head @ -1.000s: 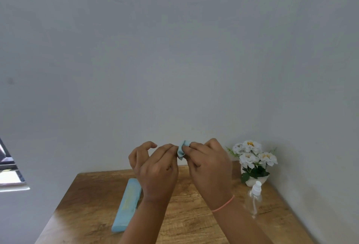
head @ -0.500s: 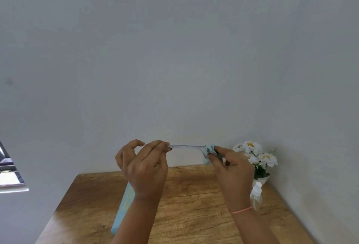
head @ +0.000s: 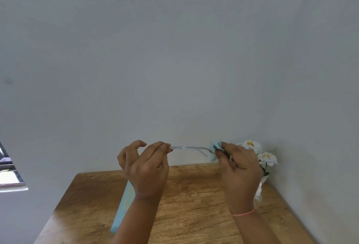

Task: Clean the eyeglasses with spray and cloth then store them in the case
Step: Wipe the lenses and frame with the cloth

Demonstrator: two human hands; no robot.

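Left hand (head: 147,166) pinches eyeglasses (head: 188,148) above the case (head: 124,205), right hand (head: 240,168) pinches cloth (head: 214,145) round one temple: wiping step, folding probably next

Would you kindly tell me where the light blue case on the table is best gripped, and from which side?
Probably across its narrow width near mid-length, from above: the case lies flat on the table, long and slim, so its two long sides suit thumb and fingers. The left hand, nearest, is pinching the eyeglasses for now.
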